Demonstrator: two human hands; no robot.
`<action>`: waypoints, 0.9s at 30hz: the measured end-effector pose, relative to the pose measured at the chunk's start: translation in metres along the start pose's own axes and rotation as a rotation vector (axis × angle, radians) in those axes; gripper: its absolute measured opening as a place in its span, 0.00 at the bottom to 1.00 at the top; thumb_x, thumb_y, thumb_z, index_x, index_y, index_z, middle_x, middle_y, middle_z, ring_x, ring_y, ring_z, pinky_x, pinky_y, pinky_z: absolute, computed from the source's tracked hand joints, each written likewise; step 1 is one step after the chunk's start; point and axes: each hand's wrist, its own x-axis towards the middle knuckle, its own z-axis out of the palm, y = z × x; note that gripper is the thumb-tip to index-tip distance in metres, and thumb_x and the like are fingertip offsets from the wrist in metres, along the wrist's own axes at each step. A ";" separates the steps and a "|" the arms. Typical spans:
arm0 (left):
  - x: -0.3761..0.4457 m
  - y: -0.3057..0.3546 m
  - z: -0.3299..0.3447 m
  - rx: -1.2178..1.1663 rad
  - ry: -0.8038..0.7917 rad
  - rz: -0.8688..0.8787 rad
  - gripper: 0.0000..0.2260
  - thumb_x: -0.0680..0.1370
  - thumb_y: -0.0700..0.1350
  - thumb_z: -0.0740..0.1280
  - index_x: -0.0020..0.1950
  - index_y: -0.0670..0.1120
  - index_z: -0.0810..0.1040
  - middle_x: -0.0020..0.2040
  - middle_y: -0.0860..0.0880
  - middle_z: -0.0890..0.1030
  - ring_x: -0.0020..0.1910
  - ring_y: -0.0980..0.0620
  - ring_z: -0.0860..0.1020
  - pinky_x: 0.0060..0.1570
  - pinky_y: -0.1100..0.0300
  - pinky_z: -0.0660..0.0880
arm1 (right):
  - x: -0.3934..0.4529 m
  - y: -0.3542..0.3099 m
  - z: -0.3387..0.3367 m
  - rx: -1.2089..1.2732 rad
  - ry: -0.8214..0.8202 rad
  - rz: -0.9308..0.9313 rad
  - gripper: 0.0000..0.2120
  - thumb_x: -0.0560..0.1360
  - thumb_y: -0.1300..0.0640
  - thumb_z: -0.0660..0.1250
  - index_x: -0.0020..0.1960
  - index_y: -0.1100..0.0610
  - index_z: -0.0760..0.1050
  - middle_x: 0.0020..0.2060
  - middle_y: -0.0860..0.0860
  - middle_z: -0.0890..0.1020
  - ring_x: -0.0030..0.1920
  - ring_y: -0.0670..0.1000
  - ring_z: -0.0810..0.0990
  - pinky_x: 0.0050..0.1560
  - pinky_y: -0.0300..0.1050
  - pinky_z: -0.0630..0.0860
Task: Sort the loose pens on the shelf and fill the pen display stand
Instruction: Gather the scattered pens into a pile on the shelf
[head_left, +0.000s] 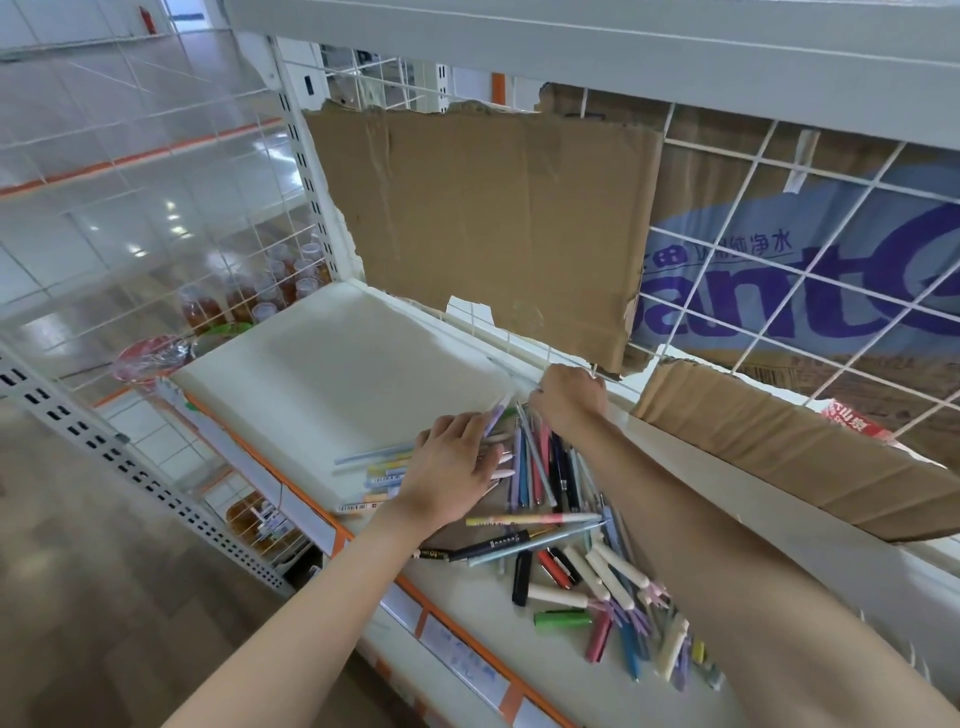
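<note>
Several loose pens in many colours lie in a heap on the white shelf, spreading toward the front right. My left hand lies on the left part of the heap, and its fingers hold a pale purple pen that points up and away. My right hand is at the far end of the heap with its fingers curled down around the tops of a bundle of pens. No pen display stand is in view.
A torn cardboard sheet leans on the wire grid behind the shelf. A folded cardboard piece lies at the right. Drink bottles stand on a lower shelf at the left. The orange shelf edge runs along the front.
</note>
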 end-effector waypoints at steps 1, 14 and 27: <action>0.000 0.000 0.000 -0.002 0.003 0.002 0.20 0.81 0.50 0.56 0.74 0.51 0.62 0.67 0.53 0.72 0.65 0.52 0.66 0.59 0.58 0.61 | 0.000 0.001 0.001 -0.007 -0.014 -0.006 0.03 0.74 0.59 0.60 0.41 0.57 0.70 0.41 0.55 0.78 0.50 0.57 0.77 0.55 0.49 0.68; -0.001 -0.009 -0.001 -0.017 0.002 -0.013 0.18 0.81 0.46 0.55 0.72 0.46 0.65 0.65 0.48 0.74 0.64 0.48 0.69 0.60 0.55 0.63 | 0.003 0.007 -0.006 0.205 -0.068 0.027 0.10 0.73 0.61 0.58 0.34 0.58 0.63 0.31 0.52 0.69 0.39 0.55 0.71 0.40 0.45 0.64; -0.001 -0.005 0.001 0.036 0.035 0.023 0.18 0.81 0.45 0.54 0.71 0.47 0.66 0.64 0.50 0.74 0.61 0.49 0.69 0.56 0.56 0.64 | 0.010 -0.005 -0.002 -0.107 -0.092 -0.028 0.07 0.76 0.60 0.59 0.40 0.60 0.71 0.43 0.54 0.74 0.48 0.54 0.75 0.47 0.45 0.69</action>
